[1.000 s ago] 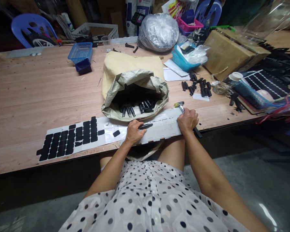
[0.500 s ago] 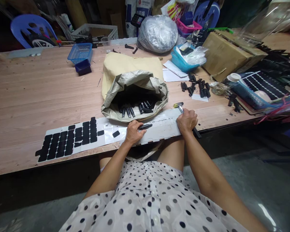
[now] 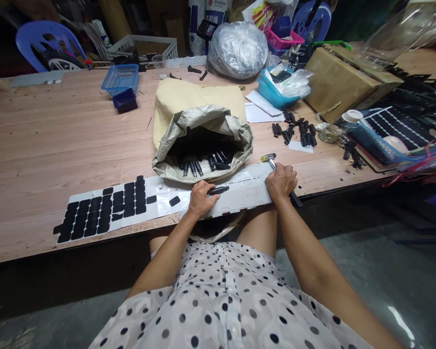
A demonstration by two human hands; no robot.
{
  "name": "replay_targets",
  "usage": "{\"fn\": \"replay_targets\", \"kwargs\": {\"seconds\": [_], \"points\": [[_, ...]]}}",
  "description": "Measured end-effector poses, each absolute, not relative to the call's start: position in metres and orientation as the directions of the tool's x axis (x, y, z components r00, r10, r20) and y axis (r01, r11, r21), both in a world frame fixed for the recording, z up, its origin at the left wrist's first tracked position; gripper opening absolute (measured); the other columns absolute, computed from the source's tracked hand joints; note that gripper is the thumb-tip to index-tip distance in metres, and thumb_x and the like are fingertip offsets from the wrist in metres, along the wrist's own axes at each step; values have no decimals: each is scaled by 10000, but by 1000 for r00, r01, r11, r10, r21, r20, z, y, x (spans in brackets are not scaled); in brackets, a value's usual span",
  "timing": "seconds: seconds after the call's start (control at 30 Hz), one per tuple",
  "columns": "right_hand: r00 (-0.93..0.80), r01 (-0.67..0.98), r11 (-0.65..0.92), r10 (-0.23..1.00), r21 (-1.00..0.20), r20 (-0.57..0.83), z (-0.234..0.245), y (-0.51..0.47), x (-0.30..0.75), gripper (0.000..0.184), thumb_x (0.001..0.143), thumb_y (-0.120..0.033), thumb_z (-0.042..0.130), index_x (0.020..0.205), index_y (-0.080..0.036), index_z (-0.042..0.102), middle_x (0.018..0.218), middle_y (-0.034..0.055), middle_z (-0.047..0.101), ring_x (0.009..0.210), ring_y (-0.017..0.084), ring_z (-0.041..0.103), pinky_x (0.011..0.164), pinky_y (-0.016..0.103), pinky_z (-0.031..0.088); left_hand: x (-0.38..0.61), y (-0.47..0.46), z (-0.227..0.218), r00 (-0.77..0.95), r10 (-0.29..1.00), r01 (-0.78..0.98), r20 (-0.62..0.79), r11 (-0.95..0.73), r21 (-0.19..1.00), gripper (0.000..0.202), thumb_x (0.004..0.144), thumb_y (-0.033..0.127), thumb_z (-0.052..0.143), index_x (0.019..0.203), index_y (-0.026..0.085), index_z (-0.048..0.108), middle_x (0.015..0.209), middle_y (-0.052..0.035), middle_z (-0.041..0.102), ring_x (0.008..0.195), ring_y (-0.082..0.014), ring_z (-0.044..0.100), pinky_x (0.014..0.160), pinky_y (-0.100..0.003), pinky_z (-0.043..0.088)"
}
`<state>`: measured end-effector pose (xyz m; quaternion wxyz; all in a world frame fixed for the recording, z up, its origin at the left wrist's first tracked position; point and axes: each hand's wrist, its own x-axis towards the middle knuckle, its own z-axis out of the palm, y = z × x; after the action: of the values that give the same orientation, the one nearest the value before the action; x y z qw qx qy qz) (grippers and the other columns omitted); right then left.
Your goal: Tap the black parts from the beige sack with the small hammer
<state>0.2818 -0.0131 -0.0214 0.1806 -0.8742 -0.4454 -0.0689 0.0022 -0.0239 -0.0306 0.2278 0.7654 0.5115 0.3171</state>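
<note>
A slim black plastic part point(image 3: 219, 190) is pinched in my left hand point(image 3: 200, 199), low over a flat grey cardboard piece point(image 3: 245, 190) at the table's front edge. My right hand point(image 3: 281, 182) is closed around a small hammer point(image 3: 271, 159); its yellow-tipped head points away from me and its dark handle sticks out below my fist. Just beyond the cardboard, an open woven sack point(image 3: 199, 97) lies on its side with several similar black parts point(image 3: 194, 168) in its mouth. Left of my left hand lies a white sheet of black rounded stickers point(image 3: 98, 213).
Several short black parts point(image 3: 301, 131) lie right of the sack. Farther back are a blue basket point(image 3: 120, 80), a large plastic bag point(image 3: 237, 51), a turquoise basket point(image 3: 272, 92) and a cardboard box point(image 3: 339, 80). A blue tray point(image 3: 376, 138) sits at the right.
</note>
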Motion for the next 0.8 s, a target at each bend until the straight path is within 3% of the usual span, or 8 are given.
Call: {"fn": "replay_targets", "kwargs": {"seconds": [0.8], "points": [[582,813,-532,756,-238,299,-25,-13,284,374,909,-195,440,1189,-184,688,1096,151,570,1003,291,486,773,376,383,2,-23,-32,278,924,639,262,-382,668,234,723,215,783,956,228,770,874,-25,643,874,-217,628,875,-389,539]]}}
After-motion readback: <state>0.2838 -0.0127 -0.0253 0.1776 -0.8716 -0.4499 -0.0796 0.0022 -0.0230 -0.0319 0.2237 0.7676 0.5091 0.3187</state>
